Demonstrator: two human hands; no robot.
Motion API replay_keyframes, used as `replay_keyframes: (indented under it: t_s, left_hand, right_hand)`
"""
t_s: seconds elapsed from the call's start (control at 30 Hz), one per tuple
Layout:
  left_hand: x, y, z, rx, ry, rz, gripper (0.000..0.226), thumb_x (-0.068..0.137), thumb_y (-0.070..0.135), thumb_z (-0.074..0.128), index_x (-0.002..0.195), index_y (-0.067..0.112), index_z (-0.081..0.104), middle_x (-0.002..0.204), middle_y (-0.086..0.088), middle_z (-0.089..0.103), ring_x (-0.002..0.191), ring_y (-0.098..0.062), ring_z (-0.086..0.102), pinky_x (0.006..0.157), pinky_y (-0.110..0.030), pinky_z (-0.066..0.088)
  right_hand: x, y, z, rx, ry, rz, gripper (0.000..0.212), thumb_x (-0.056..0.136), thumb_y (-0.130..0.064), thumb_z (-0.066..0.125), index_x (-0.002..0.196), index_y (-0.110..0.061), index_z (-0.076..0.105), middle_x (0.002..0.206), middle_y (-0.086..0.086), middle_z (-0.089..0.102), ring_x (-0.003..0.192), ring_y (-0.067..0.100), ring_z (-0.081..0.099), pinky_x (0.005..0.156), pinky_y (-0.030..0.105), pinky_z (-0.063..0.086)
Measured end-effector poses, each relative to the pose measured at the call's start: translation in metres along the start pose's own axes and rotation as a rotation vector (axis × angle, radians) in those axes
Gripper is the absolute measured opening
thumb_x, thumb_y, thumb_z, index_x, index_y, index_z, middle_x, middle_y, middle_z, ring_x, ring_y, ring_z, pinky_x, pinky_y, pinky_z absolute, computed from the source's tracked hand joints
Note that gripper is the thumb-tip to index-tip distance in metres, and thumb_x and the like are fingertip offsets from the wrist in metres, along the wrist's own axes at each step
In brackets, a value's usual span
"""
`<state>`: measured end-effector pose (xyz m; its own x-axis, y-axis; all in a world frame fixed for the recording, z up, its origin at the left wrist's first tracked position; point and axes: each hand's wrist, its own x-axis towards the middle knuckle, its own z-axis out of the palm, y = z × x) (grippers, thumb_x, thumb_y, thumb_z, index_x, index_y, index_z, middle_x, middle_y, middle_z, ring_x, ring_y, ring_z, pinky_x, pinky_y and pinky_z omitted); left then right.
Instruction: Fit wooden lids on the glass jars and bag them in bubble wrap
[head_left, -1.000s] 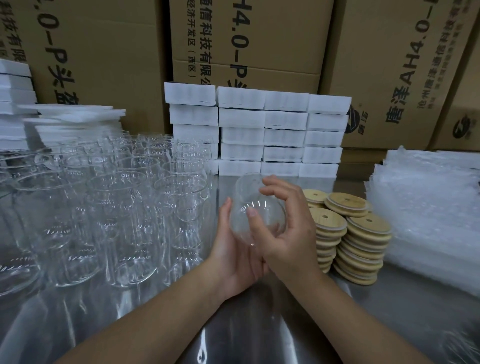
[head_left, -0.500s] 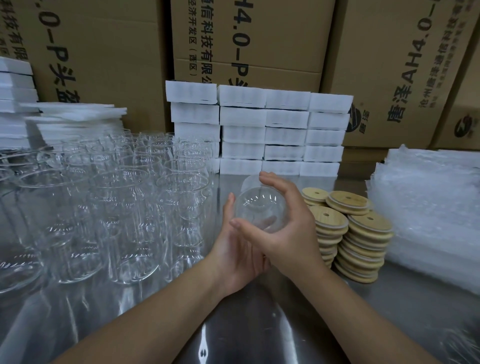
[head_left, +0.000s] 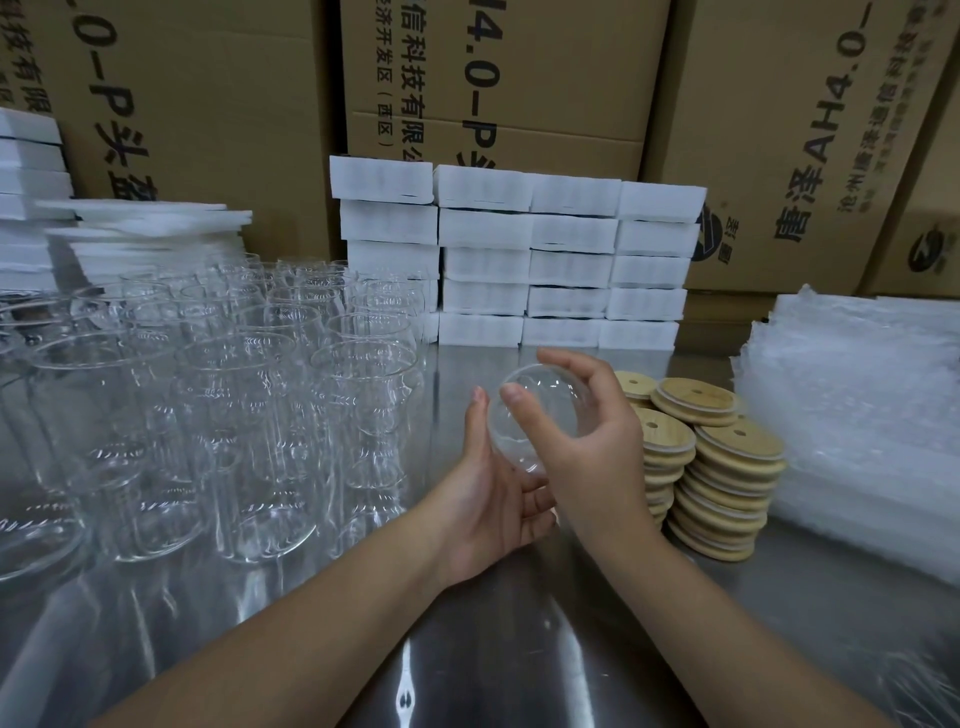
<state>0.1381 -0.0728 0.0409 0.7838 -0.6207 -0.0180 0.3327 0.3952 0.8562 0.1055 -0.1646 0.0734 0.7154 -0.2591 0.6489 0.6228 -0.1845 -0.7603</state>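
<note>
A clear glass jar (head_left: 545, 410) is held tilted above the steel table, its round end facing me. My right hand (head_left: 592, 457) grips it, thumb on the near side and fingers arched over the top. Under it, my left hand (head_left: 493, 493) cups the jar's lower left side with palm up and fingers loosely extended. Just right of my hands stand stacks of round wooden lids (head_left: 722, 467), each with a small hole. A pile of bubble wrap bags (head_left: 857, 415) lies at the far right.
Several empty glass jars (head_left: 234, 395) crowd the left half of the steel table (head_left: 519, 649). White foam blocks (head_left: 519, 260) are stacked at the back, more at the far left. Cardboard boxes (head_left: 493, 78) form the back wall.
My right hand has turned the jar and shifted its grip, fingers spreading higher over the top. The left hand stays beneath it. Nothing else moved.
</note>
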Motion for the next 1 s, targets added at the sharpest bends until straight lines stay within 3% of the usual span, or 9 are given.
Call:
replay_keyframes:
  t_s: [0.13, 0.3, 0.4, 0.67, 0.8, 0.9, 1.0]
  left_hand:
    - [-0.0008, 0.0003, -0.0006, 0.025, 0.003, -0.003, 0.093, 0.057, 0.092, 0.025, 0.093, 0.025, 0.079, 0.081, 0.0, 0.067, 0.074, -0.008, 0.06, 0.069, -0.022, 0.042]
    - [-0.0008, 0.0003, 0.0013, 0.053, 0.038, -0.046, 0.101, 0.057, 0.091, 0.023, 0.117, 0.02, 0.064, 0.085, -0.001, 0.065, 0.078, -0.009, 0.057, 0.072, -0.022, 0.042]
    - [-0.0012, 0.0005, 0.0032, 0.055, 0.06, -0.059, 0.102, 0.06, 0.09, 0.02, 0.122, 0.02, 0.061, 0.085, -0.001, 0.063, 0.077, -0.009, 0.056, 0.071, -0.022, 0.041]
    - [-0.0028, 0.0003, 0.0054, 0.074, 0.106, -0.059, 0.097, 0.077, 0.086, 0.008, 0.123, 0.017, 0.059, 0.08, -0.003, 0.061, 0.075, -0.01, 0.053, 0.069, -0.023, 0.04]
    - [-0.0027, 0.0003, 0.0051, 0.063, 0.13, -0.061, 0.093, 0.079, 0.084, 0.008, 0.119, 0.019, 0.061, 0.076, -0.001, 0.063, 0.072, -0.009, 0.054, 0.068, -0.022, 0.041]
    - [-0.0018, -0.0009, 0.0048, 0.051, 0.138, -0.057, 0.089, 0.079, 0.083, 0.008, 0.109, 0.019, 0.063, 0.071, 0.0, 0.065, 0.07, -0.009, 0.055, 0.067, -0.023, 0.04]
    - [-0.001, -0.0023, 0.005, 0.028, 0.137, -0.057, 0.088, 0.081, 0.081, 0.008, 0.107, 0.018, 0.064, 0.072, -0.001, 0.066, 0.067, -0.009, 0.056, 0.066, -0.022, 0.041]
  right_hand:
    - [0.002, 0.004, 0.0004, 0.031, 0.01, 0.012, 0.041, 0.07, -0.036, 0.078, 0.105, -0.02, 0.064, 0.101, -0.012, 0.067, 0.103, 0.001, 0.061, 0.094, 0.025, 0.046]
    - [0.0024, 0.0071, -0.0016, -0.01, 0.017, -0.005, 0.035, 0.078, -0.036, 0.075, 0.107, -0.02, 0.064, 0.1, -0.014, 0.066, 0.101, 0.0, 0.06, 0.091, 0.023, 0.047]
    - [0.0028, 0.0069, -0.0015, -0.039, 0.019, -0.014, 0.028, 0.083, -0.034, 0.071, 0.107, -0.02, 0.064, 0.103, -0.014, 0.066, 0.103, -0.002, 0.059, 0.094, 0.023, 0.046]
    - [0.0025, 0.0051, -0.0006, -0.038, 0.036, 0.003, 0.026, 0.081, -0.048, 0.054, 0.099, -0.032, 0.062, 0.1, -0.015, 0.066, 0.1, -0.002, 0.059, 0.092, 0.025, 0.048]
    - [0.0023, 0.008, 0.0005, -0.04, 0.04, -0.019, 0.02, 0.096, -0.04, 0.047, 0.103, -0.027, 0.062, 0.102, -0.015, 0.065, 0.1, -0.005, 0.058, 0.089, 0.015, 0.044]
    - [0.0011, 0.0101, 0.0009, -0.064, 0.059, -0.047, 0.03, 0.096, -0.033, 0.033, 0.104, -0.025, 0.061, 0.101, -0.017, 0.064, 0.099, -0.007, 0.057, 0.086, 0.009, 0.04]
    - [0.0004, 0.0101, 0.0006, -0.047, 0.069, -0.054, 0.029, 0.096, -0.03, 0.031, 0.104, -0.028, 0.059, 0.102, -0.017, 0.063, 0.1, -0.007, 0.056, 0.087, 0.01, 0.04]
